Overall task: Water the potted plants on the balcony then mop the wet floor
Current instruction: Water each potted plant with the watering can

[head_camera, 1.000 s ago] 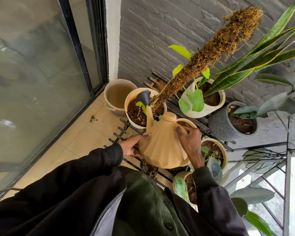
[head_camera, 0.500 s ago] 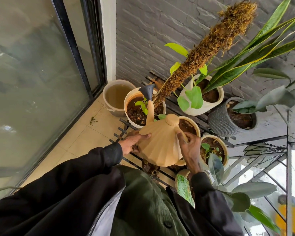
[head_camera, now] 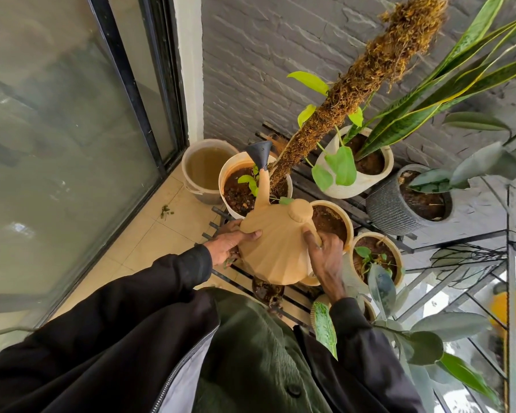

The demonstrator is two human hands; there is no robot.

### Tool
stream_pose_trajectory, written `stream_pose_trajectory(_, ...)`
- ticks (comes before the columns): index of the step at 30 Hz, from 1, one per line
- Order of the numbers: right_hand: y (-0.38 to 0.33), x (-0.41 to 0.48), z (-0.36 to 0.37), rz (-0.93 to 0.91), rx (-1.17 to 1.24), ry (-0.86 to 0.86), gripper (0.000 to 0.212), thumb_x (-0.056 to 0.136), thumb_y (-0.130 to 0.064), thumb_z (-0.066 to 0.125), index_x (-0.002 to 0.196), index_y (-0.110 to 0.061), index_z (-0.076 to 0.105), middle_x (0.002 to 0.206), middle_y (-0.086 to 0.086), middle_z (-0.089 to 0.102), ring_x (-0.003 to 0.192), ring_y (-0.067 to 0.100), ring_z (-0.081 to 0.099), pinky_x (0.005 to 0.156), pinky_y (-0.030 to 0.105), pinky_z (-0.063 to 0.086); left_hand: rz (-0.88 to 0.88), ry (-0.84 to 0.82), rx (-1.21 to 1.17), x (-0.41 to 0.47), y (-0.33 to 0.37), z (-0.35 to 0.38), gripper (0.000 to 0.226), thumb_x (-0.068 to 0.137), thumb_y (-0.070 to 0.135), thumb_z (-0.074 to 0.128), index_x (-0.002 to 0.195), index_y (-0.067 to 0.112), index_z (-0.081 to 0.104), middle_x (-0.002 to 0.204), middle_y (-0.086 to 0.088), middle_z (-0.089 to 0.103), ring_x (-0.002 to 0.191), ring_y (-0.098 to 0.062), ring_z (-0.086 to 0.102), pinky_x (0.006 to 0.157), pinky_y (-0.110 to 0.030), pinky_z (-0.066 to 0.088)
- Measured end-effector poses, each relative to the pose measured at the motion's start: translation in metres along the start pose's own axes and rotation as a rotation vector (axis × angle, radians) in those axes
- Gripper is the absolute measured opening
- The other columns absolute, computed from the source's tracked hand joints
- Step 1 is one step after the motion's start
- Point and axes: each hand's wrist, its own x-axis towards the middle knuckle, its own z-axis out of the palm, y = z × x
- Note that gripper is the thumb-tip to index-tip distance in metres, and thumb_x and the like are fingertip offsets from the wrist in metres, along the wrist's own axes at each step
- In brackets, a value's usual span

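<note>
The ribbed tan watering can (head_camera: 276, 245) is tilted between both hands, its black rose (head_camera: 259, 153) beyond the fingertips over the white pot (head_camera: 227, 177) with the moss pole (head_camera: 370, 67). The right hand (head_camera: 325, 257) curls round the handle; the left hand (head_camera: 228, 244) lies flat against the flank. It looks like stiff, light plastic, though sloshing water would shift the weight, so handle plus belly support seems wise. A bucket (head_camera: 191, 186) stands beyond the left hand.

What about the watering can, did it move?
Yes. The watering can moved: its spout tip went from over the soil to the far rim of the white pot.
</note>
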Motion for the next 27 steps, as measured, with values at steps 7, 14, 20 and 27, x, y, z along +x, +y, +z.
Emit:
stream_pose_trajectory(7,0.002,-0.016,0.004,-0.001,0.077,0.038,0.050,0.089,-0.063,0.053,0.064,-0.021,0.061,0.068,-0.002,0.065,0.057,0.002,0.057,0.055,0.010,0.041,0.037,-0.005,0.029,-0.007,-0.003,-0.005,0.078,0.066,0.026,0.093,0.133,0.031,0.055,0.127,-0.002,0.058,0.120,-0.028,0.050,0.093,-0.047,0.049)
stream_pose_trajectory(14,0.010,-0.030,-0.003,-0.024,0.112,0.081,0.045,0.089,-0.060,0.053,0.059,-0.026,0.051,0.061,-0.009,0.053,0.053,0.001,0.050,0.053,0.010,0.036,0.063,0.038,0.051,-0.018,-0.012,0.004,0.085,0.062,0.029,0.096,0.137,0.032,0.053,0.125,-0.001,0.057,0.119,-0.028,0.050,0.102,-0.052,0.049)
stream_pose_trajectory(20,0.048,-0.044,-0.015,0.027,0.099,0.058,0.059,0.091,-0.064,0.053,0.063,-0.013,0.060,0.066,0.000,0.061,0.058,0.007,0.050,0.059,0.023,0.041,0.083,0.027,0.060,-0.038,-0.035,0.026,0.083,0.069,0.025,0.092,0.140,0.030,0.049,0.126,0.001,0.056,0.116,-0.023,0.048,0.090,-0.042,0.045)
stream_pose_trajectory(27,0.076,-0.095,-0.046,0.042,0.065,0.051,0.039,0.089,-0.057,0.052,0.058,-0.037,0.040,0.052,-0.015,0.041,0.049,-0.001,0.045,0.050,0.013,0.030,0.006,0.020,0.116,-0.049,-0.098,0.057,0.109,0.047,0.049,0.098,0.141,0.034,0.046,0.138,0.001,0.055,0.127,-0.026,0.050,0.106,-0.055,0.045)
